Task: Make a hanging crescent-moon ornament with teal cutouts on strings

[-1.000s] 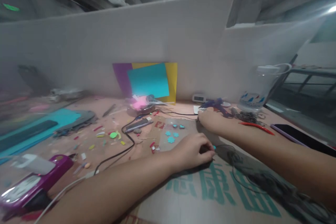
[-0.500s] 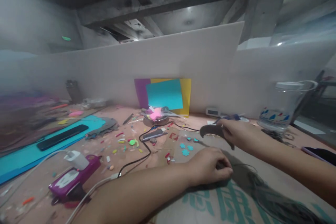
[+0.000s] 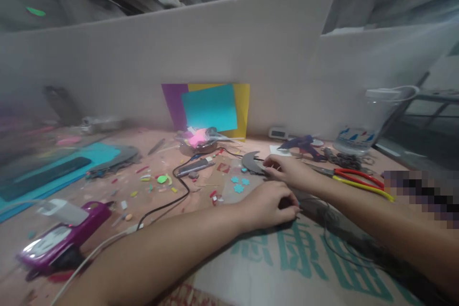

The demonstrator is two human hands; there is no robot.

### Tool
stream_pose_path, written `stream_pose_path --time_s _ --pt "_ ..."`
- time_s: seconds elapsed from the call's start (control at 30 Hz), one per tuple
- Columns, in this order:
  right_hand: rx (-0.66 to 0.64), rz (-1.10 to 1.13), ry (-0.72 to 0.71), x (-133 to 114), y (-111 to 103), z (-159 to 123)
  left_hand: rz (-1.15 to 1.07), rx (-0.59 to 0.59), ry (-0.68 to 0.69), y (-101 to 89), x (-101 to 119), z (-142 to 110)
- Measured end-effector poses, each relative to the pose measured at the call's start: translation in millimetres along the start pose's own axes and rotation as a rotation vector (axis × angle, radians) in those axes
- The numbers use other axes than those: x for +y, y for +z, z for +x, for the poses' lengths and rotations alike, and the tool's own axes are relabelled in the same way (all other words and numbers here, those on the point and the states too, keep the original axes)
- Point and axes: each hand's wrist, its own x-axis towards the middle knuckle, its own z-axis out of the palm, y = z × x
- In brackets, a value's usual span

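Observation:
A flat dark grey crescent-shaped piece (image 3: 251, 163) lies low over the table, its right end at the fingertips of my right hand (image 3: 287, 172). Those fingers are curled and closed at its edge. Nearer to me, my left hand (image 3: 268, 204) rests above a board with green printed characters (image 3: 301, 248). Its thumb and fingers are pinched together, and whatever they hold is too small to make out. Small blue flower-shaped cutouts (image 3: 239, 188) lie left of the crescent. Thin dark wire (image 3: 328, 217) lies loosely under and beside my right forearm.
Red-and-yellow-handled pliers (image 3: 358, 179) lie beyond my right forearm, near a purple glue gun (image 3: 299, 143) and a clear water bottle (image 3: 358, 124). Leftward are a purple power strip (image 3: 71, 234), a black cable (image 3: 184, 191) and scattered scraps. Coloured sheets (image 3: 211, 107) lean on the partition.
My right hand has carried the grey crescent left and down to the table. The view has tilted downward and turned right, so the pliers and glue gun now show. My left hand stays pinched.

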Motion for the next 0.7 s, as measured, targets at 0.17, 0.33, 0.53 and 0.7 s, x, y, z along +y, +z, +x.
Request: stream_pose_path --time_s 0.17,0.33,0.53,0.7 --pt "-0.025 -0.075 0.089 1 -16 1 -0.023 0.024 0.019 0.4 3 -2" --pt "-0.079 -0.101 0.157 9 -18 22 -0.011 0.022 0.023 0.7 4 -3" --pt "-0.07 0.01 0.228 3 15 57 -0.026 0.002 0.025 0.2 3 -2" --pt "-0.029 0.157 0.257 2 36 67 -0.026 -0.002 0.026 0.4 4 -2"
